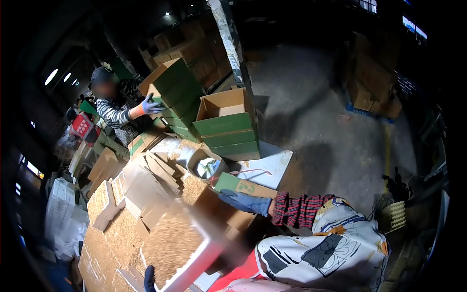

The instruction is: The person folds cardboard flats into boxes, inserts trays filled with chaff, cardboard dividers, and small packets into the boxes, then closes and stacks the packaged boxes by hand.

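The white-rimmed tray of loose tan shavings (197,260), nearer the wearer than the green-and-brown carton flap (236,183), looks stiff but spillable (blur softens it); opposite rims seem the best holds. The dark-gloved left hand (149,279) is at its side, closure unclear; the blue-gloved right hand (243,202), fingers extended, lies beside the flap.

The tray (208,249) was a streak, its sawdust (174,236) smeared and its near end cut off by the bottom edge. The same edge cropped the left hand (150,278), so its grip couldn't be made out. Across the table (277,158), a person's (116,109) head was blurred. The lettering on a red vest (81,126) was too small to read, and dark swallowed the far boxes' (194,51) outlines.
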{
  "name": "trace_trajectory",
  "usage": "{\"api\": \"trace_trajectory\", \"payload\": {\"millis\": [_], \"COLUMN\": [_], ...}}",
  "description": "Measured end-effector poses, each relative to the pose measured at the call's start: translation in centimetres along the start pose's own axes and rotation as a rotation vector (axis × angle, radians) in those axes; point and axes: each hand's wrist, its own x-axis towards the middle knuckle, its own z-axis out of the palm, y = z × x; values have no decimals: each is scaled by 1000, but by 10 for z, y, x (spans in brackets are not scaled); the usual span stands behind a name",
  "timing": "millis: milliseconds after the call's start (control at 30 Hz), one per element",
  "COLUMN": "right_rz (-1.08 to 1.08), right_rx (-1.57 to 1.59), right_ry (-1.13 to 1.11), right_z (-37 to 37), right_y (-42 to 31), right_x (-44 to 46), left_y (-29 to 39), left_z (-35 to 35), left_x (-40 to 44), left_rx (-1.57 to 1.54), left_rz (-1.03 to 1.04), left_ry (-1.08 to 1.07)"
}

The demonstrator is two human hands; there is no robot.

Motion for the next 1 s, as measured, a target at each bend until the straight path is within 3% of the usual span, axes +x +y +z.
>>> {"api": "trace_trajectory", "payload": {"millis": [33,67,100,133,200,267,333,367,400,433,467,500,533,600,667,700,733,767,800,867,900,933,1000], "right_rz": [-229,-426,-314,-376,-504,-475,-335,-416,-243,-177,-110,-214,-117,240,469,469,427,393,351,381,553,635,618], "right_rx": [-885,-1368,-814,-862,-957,-968,-606,-874,-333,-153,23,-233,17,534,761,678,495,244,-9,-434,-443,-538,-753], "right_ry": [54,223,305,292,274,136,92,62,65,10,-44,-37,-9,-226,-336,-289,-208,-160,-97,-52,-296,-333,-447], "right_z": [14,28,38,43,45,32,29,19,25,17,7,-1,7,-8,-17,-13,0,-4,-11,37,43,44,38], "right_y": [14,28,31,38,38,25,12,3,4,-5,-13,-19,-16,-6,20,40,62,63,64,110,115,106,81], "right_x": [1,1,4,2,-1,-7,-14,-16,-19,-20,-20,-20,-23,-10,29,59,95,124,154,200,220,227,228], "left_y": [15,31,47,62,67,84,76,87,97,89,80,86,84,87,85,83,90,97,109,97,102,110,118], "left_z": [4,10,19,39,15,14,24,24,25,39,52,65,74,76,79,81,86,91,89,109,118,130,142], "left_x": [12,25,36,43,52,57,52,66,71,70,70,68,63,53,40,33,35,37,47,49,47,52,65], "left_rx": [8,-179,-368,-87,-10,25,-68,18,101,-317,-723,-731,-738,-725,-736,-755,-581,-401,-31,399,522,641,688], "left_rz": [0,9,13,0,34,-120,-33,2,37,-353,-747,-724,-704,-699,-664,-632,-603,-587,-557,-752,-708,-651,-731], "left_ry": [-11,-92,-169,143,-250,-232,-127,-151,-175,-199,-47,-90,-131,-180,-196,-187,-125,-64,-85,-206,-117,-31,-108]}}
